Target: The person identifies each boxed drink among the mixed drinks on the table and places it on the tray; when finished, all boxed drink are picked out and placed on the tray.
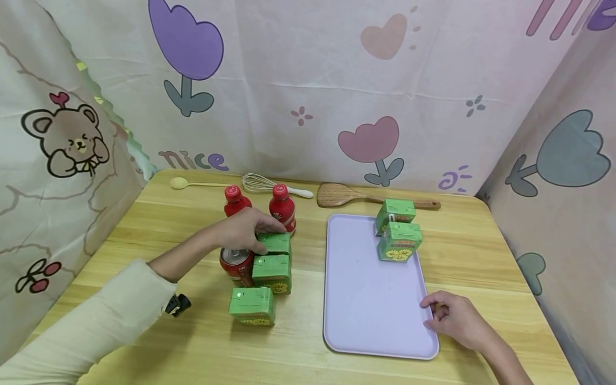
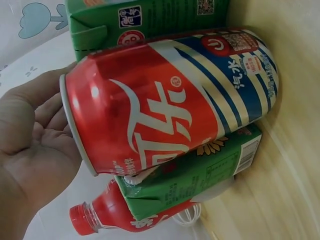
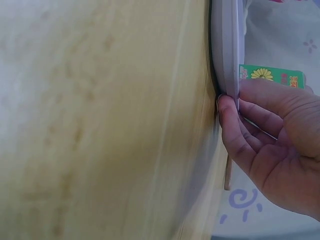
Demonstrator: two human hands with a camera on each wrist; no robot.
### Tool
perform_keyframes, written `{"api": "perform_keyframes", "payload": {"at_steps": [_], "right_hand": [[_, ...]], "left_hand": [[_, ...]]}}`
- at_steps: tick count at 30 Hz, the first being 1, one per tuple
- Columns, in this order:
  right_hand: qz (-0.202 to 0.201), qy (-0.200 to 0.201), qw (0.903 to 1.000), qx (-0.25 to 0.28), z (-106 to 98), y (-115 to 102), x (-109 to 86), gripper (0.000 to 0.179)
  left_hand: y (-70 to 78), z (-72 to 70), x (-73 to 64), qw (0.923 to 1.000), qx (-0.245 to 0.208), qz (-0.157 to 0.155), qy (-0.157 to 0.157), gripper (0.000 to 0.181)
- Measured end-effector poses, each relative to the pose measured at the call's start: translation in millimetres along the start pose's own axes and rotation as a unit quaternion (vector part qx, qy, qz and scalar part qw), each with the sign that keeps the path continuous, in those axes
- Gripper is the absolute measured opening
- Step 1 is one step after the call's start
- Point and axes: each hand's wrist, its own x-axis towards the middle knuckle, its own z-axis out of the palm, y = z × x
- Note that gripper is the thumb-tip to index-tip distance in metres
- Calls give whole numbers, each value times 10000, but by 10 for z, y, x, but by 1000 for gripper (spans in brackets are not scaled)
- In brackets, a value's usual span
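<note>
My left hand [image 1: 243, 230] pinches the rearmost of three green drink cartons [image 1: 274, 244] on the left side, fingers at its far edge and thumb at its near side. A red cola can [image 2: 145, 100] stands beside that carton and hides part of the hand's fingers in the left wrist view. Two red-capped bottles [image 1: 283, 209] are just behind the hand. On the right, my right hand [image 1: 457, 321] grips the right edge of a pale purple tray [image 1: 370, 299], thumb and fingertips at its rim. Two more green cartons [image 1: 400, 243] stand at the tray's far right edge.
Along the back of the wooden table [image 1: 481, 256] lie a yellow spoon [image 1: 180, 183], a whisk [image 1: 260, 183] and a wooden spatula [image 1: 337, 195]. Printed cloth [image 1: 289, 53] encloses the back and both sides. The nearest left carton [image 1: 252, 306] stands slightly apart from the others.
</note>
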Motion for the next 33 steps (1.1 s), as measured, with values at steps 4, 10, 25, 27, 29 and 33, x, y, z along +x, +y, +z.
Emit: {"api": "perform_keyframes", "payload": {"at_steps": [4,10,25,27,29,33], "right_hand": [[41,-24,10000,7,3,0,-3,32],[39,-16,10000,-20,4,-6,-5,32],[-97,46,9999,-43,14,-17,-2,32],[-77,34,10000,-43,14,-15,0,32],[-47,35,10000,-61,12,-14,4,32],[26,46,9999,-87,9,-12,1,31]], "left_hand": [[-8,24,27,9999,83,37,140,47],[-17,51,67,9988,397,46,299,46],[4,69,130,9976,652,80,203,47],[-7,75,125,9974,666,155,241,47],[-18,84,124,9967,699,258,313,47],[-16,96,123,9956,750,356,432,46]]}}
